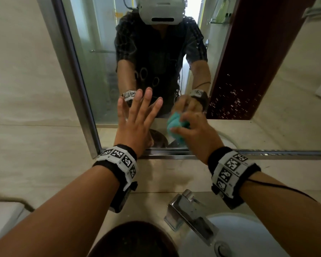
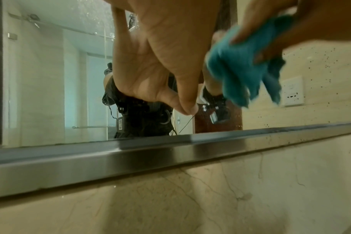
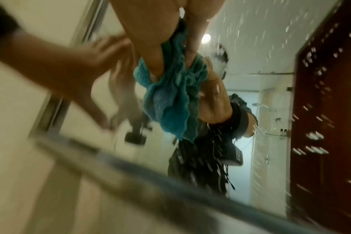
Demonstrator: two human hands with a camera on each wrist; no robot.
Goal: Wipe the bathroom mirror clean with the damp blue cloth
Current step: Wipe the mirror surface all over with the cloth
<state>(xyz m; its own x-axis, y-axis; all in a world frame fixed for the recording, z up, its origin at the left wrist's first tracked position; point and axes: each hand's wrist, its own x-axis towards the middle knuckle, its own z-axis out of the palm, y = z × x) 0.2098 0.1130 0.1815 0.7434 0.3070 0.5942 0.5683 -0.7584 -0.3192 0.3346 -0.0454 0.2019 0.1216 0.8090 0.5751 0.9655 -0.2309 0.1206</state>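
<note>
Two hands (image 1: 135, 123), one blue cloth (image 1: 174, 125), one mirror (image 1: 104, 52), one tap (image 1: 189, 210), seemingly one basin (image 1: 248, 238).

The lower middle of the mirror (image 1: 93, 58) is taken up: the left hand (image 1: 137, 119) lies flat on the glass, and just beside it the right hand (image 1: 196, 130) presses the bunched blue cloth (image 1: 174, 125). Glass to the right, speckled with droplets, lies open. Below, the metal frame ledge (image 1: 248, 152) juts out, and the faucet (image 1: 189, 210) stands under the right forearm.
</note>
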